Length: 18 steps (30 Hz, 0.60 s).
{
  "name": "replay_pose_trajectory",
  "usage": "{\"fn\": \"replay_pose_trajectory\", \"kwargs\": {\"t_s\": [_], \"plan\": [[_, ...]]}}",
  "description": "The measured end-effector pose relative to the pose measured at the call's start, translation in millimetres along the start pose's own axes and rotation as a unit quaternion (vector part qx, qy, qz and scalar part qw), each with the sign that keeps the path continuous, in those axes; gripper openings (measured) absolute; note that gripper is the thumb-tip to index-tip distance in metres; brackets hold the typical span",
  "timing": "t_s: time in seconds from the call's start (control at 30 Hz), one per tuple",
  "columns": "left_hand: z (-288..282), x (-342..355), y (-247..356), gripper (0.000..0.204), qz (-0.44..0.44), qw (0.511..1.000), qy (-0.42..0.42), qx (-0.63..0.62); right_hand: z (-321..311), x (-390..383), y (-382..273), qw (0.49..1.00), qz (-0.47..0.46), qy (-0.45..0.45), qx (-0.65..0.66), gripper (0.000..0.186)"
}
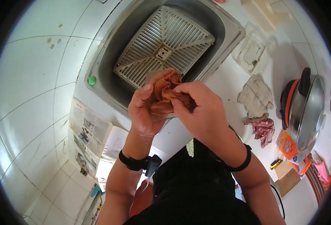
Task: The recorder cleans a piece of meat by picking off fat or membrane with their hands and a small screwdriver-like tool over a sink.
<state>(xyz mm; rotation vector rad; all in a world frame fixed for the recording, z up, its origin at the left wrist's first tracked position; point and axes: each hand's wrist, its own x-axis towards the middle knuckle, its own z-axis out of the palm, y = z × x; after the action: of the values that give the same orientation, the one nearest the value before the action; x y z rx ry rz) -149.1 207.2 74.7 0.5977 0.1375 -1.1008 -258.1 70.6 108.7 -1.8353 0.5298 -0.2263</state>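
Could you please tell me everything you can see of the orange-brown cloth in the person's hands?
The orange-brown cloth is crumpled into a loose bundle with many folds and looks thin and soft. The left hand cups it from the left while the right hand pinches its right part. It is held up around the near edge of the sink. Whether it is wet cannot be told.

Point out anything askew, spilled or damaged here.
Small brown spots mar the wall tiles at left; chips or stains, I cannot tell. Right of the sink, a grey cloth lies rumpled, a red-and-white cloth bunched beside it. No spill shows.
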Motion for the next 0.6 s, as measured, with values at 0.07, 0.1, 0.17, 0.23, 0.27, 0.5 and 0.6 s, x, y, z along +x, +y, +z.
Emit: {"fn": "replay_pose_trajectory", "kwargs": {"t_s": [0.07,0.1,0.17,0.23,0.27,0.5,0.6], "plan": [[7,-1,0,0.067,0.014,0.998,0.019,0.052,13,-1,5,0.998,-0.028,0.047,-0.012,0.016],[10,1,-4,0.066,0.035,0.994,0.034,0.094,21,-3,10,0.998,-0.039,0.041,-0.034,0.015],[-23,-10,1,0.061,0.025,0.992,0.047,0.111,34,-2,15,0.995,-0.060,0.029,-0.074,0.016],[-31,-26,12,0.059,-0.006,0.984,0.158,0.083,44,1,10,0.995,-0.001,-0.017,-0.103,0.027],[-58,-32,19,0.058,-0.014,0.991,0.127,0.041,46,4,5,0.990,0.004,-0.036,-0.137,0.027],[-59,-23,53,0.054,-0.063,0.991,0.094,0.076,54,0,9,0.993,-0.039,0.059,-0.091,0.017],[-25,-19,42,0.045,-0.118,0.988,0.002,0.097,50,-9,20,0.992,-0.063,0.066,-0.092,0.012]]}}
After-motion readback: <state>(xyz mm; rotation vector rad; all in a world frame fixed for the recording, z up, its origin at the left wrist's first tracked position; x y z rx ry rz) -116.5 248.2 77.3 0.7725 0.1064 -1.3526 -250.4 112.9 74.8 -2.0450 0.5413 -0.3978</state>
